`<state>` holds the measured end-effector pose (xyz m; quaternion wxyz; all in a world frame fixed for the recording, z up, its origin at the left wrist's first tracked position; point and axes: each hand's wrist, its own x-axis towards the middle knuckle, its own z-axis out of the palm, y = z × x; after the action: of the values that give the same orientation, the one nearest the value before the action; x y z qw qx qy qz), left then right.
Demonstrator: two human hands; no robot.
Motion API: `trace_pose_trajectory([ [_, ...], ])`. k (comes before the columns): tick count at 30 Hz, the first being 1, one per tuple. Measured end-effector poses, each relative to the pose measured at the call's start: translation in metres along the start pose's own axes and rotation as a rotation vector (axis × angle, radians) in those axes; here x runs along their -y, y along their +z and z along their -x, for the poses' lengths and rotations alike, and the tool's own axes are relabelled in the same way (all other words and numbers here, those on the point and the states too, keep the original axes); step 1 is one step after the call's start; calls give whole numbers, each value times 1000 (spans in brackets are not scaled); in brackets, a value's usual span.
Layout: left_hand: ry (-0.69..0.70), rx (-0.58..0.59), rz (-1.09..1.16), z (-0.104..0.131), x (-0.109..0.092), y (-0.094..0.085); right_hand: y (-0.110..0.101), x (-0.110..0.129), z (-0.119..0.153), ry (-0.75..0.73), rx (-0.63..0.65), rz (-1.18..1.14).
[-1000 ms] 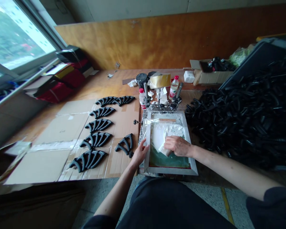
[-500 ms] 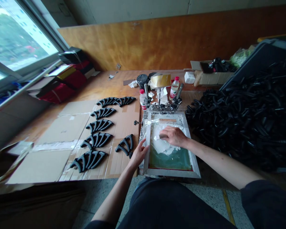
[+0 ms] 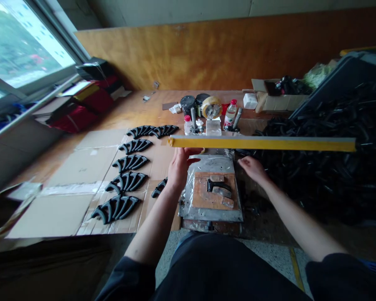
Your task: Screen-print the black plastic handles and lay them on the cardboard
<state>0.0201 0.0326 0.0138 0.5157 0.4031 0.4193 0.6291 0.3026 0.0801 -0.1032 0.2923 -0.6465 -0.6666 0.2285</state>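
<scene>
The screen-printing frame is tilted up and seen edge-on as a long yellow and grey bar. Below its left end is my left hand, thumb and fingers apart, fingertips partly hidden by the bar. My right hand is under the frame beside the black pile, its fingers curled together; whatever they hold is unclear. Between my hands, a black curved part with a small white mark lies among blocks on a wooden board. That board rests on a metal base plate.
Rows of black curved parts lie on cardboard at left. A heap of black parts fills the right. Behind stand bottles, black tubs, a tape roll and an open carton.
The screen frame has swung up off the base, uncovering the black part. My right hand has left the white ink and moved right. My left hand has moved forward.
</scene>
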Motion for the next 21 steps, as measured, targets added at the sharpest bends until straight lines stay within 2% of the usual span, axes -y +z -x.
trace_pose_trajectory([
  [3, -33, -109, 54, 9, 19, 6, 52, 18, 39, -214, 192, 273],
  [4, -105, -124, 60, 19, 31, 5, 63, 25, 48, -255, 224, 369],
  [6, -407, -57, 48, 47, 61, 2, 76, 40, 62, -247, 250, 486],
  [8, -744, 63, 60, 76, 89, -2, 80, 56, 74, -216, 256, 496],
  [9, -836, 94, 93, 88, 100, -3, 81, 65, 81, -233, 248, 467],
  [10, -871, 85, 135, 97, 109, -5, 81, 73, 89, -273, 235, 425],
  [13, -799, -74, 166, 105, 115, -16, 80, 92, 102, -473, 264, 235],
  [15, -725, -165, 50, 100, 108, -35, 73, 87, 97, -484, 287, 128],
  [17, -635, -234, -93, 95, 99, -65, 60, 63, 80, -309, 266, 135],
  [20, -580, -408, -258, 94, 90, -121, 42, 5, 50, 66, 243, 349],
  [21, -585, -460, -295, 97, 89, -137, 38, -15, 44, 131, 271, 406],
])
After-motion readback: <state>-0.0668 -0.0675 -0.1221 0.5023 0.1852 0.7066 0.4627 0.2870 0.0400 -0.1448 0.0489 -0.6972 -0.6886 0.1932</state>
